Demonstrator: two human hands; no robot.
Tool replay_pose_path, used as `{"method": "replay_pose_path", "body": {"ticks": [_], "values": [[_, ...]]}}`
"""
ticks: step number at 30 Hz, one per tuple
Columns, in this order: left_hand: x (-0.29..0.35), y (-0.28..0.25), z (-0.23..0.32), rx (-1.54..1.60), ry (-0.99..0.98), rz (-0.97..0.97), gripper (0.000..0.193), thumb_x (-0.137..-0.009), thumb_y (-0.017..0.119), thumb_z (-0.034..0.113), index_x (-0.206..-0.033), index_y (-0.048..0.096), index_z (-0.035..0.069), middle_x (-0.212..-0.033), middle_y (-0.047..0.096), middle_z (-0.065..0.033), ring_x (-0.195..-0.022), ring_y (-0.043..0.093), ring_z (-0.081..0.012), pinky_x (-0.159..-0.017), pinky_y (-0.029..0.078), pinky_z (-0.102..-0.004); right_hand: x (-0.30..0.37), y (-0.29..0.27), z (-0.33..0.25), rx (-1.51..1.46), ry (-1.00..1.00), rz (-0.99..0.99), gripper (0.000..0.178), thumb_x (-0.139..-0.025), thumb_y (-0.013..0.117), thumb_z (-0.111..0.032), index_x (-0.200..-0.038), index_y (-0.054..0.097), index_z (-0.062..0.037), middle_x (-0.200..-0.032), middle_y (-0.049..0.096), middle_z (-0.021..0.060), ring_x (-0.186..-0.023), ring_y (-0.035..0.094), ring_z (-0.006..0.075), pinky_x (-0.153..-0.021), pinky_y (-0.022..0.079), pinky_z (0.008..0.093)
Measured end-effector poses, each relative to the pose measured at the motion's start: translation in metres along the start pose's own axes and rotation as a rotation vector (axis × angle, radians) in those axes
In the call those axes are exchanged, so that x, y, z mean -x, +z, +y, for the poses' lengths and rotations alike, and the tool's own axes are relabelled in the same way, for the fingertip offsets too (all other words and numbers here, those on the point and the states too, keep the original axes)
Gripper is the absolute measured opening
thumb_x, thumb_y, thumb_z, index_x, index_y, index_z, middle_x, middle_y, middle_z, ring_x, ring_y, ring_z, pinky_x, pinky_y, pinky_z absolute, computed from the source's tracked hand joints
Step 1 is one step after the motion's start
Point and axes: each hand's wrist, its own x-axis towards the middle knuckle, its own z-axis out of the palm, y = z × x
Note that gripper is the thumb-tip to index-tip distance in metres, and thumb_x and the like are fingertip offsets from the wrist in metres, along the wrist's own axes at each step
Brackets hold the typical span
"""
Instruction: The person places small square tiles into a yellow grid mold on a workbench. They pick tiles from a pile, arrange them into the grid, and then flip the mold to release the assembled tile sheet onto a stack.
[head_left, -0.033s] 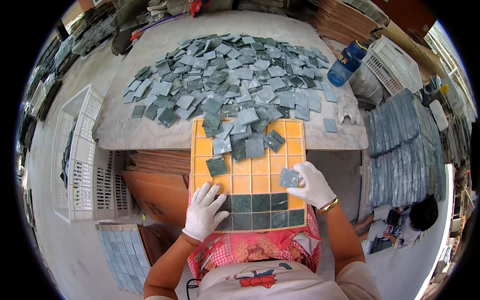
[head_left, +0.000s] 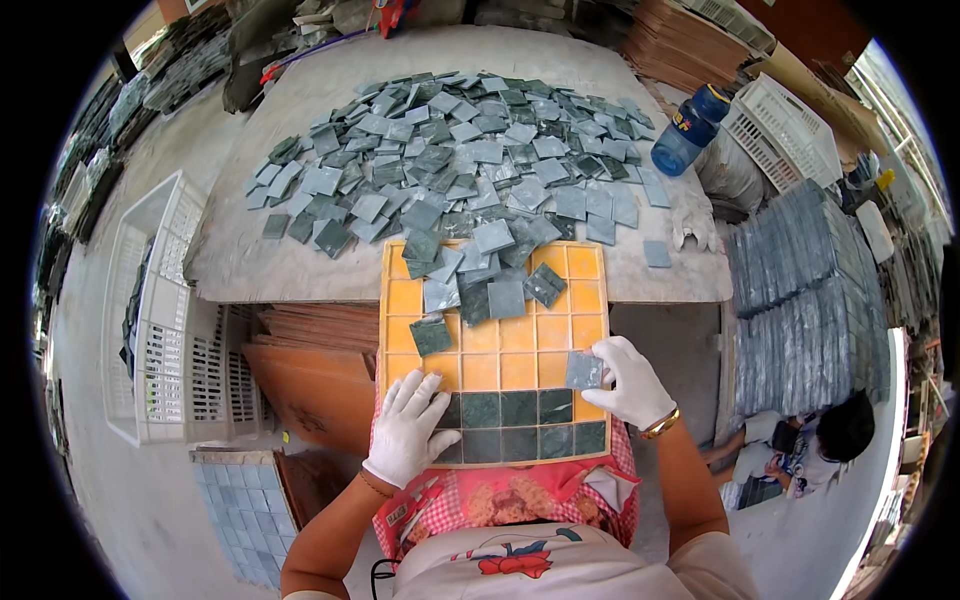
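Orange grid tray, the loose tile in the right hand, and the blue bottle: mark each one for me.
Orange grid tray (head_left: 497, 368), head view, on a bare orange cell at its middle.
Loose tile (head_left: 583, 370), head view, on its grey face.
Blue bottle (head_left: 688, 132), head view, on its body.

Counted: one orange grid tray (head_left: 500, 360), lying over the near edge of the stone tabletop (head_left: 230, 265). Two gloved hands, left hand (head_left: 408, 428) and right hand (head_left: 628, 383). One grey tile (head_left: 584, 370) pinched in the right hand. Eight dark tiles (head_left: 520, 424) seated in the tray's two nearest rows. One blue bottle (head_left: 690, 130) at the far right corner. Two white crates (head_left: 160, 310), left and far right. Loose tiles (head_left: 470, 150) heaped on the tabletop: too many to count.
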Motion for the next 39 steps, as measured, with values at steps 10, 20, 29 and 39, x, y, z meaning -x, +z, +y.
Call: {"method": "replay_pose_path", "body": {"ticks": [10, 20, 29, 39], "values": [[-0.048, 0.009, -0.035, -0.146, -0.148, 0.184, 0.064, -0.063, 0.077, 0.016, -0.121, 0.052, 0.004, -0.123, 0.051, -0.0140, -0.114, 0.048, -0.0347, -0.094, 0.042, -0.0415, 0.034, -0.006, 0.011, 0.020, -0.052, -0.073, 0.038, -0.077, 0.067, -0.018, -0.109, 0.053, -0.0040, -0.105, 0.056, 0.0160, -0.079, 0.060, 0.0329, -0.070, 0.050, 0.0390], [-0.069, 0.007, -0.044, -0.052, -0.188, 0.074, 0.053, -0.064, 0.076, 0.016, -0.112, 0.055, 0.006, -0.111, 0.055, -0.0109, -0.106, 0.051, -0.0329, -0.087, 0.044, -0.0412, 0.025, 0.006, 0.036, 0.057, -0.148, 0.044, 0.021, -0.084, 0.059, -0.015, -0.103, 0.062, -0.0090, -0.094, 0.059, 0.0110, -0.082, 0.061, 0.0312, -0.072, 0.049, 0.0394], [-0.003, -0.026, -0.041, 0.060, -0.059, -0.123, 0.054, -0.064, 0.077, 0.015, -0.112, 0.054, 0.005, -0.108, 0.054, -0.0116, -0.098, 0.053, -0.0331, -0.084, 0.047, -0.0405, 0.040, 0.018, 0.010, 0.274, -0.107, -0.018, 0.031, -0.076, 0.069, -0.020, -0.102, 0.058, -0.0070, -0.106, 0.050, 0.0086, -0.082, 0.060, 0.0287, -0.070, 0.052, 0.0397], [0.014, -0.026, -0.045, 0.102, -0.072, -0.148, 0.054, -0.066, 0.075, 0.015, -0.114, 0.052, 0.004, -0.114, 0.051, -0.0144, -0.101, 0.052, -0.0354, -0.086, 0.046, -0.0418, -0.004, 0.020, -0.016, 0.164, -0.198, 0.062, 0.037, -0.077, 0.068, -0.021, -0.110, 0.056, -0.0065, -0.107, 0.056, 0.0112, -0.084, 0.061, 0.0298, -0.072, 0.051, 0.0386]]}}
